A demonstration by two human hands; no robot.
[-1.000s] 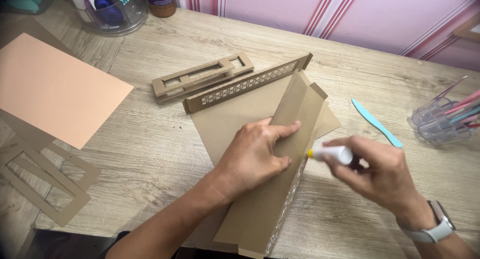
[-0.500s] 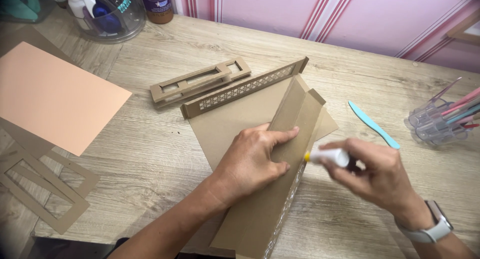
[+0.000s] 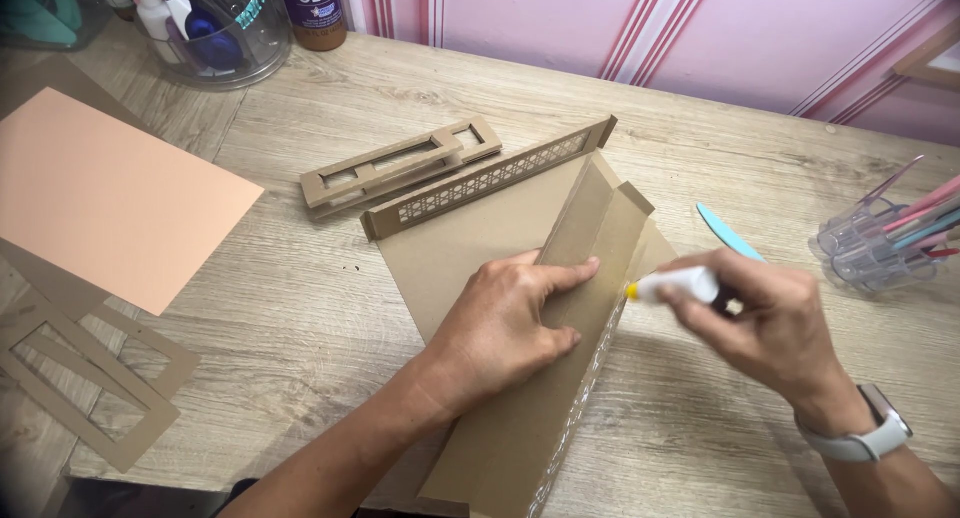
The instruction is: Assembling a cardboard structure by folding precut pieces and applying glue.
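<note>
Left hand: the left hand lay flat in the middle of the frame, palm down, fingers spread and released, pressing on the folded kraft card piece; it grasped nothing.
Right hand: the right hand, right of centre, had its fingers clenched around a small white glue applicator, whose yellow tip touched the right edge of the card piece.
Wrist: a pale watch band sat on the right wrist, lower right.
Card piece: brown, creased lengthwise into raised flaps, it ran from the upper middle down to the bottom edge of the frame, resting on the wooden table; a cut-out patterned edge showed along its lower right side.
Lattice strip: a long brown strip with a lattice cut-out stood along the card piece's upper left edge, touching it.
Frame piece: a brown windowed frame piece lay just beside that strip, upper centre.
Peach sheet: a peach paper sheet lay at the left, well apart from both hands.
Cut-out leftovers: brown card offcuts with rectangular openings lay at the lower left.
Teal tool: a flat teal tool lay just above the right hand.
Containers: a clear holder of pens sat at the right edge; a clear tub of supplies and a glue bottle stood at the upper left.
</note>
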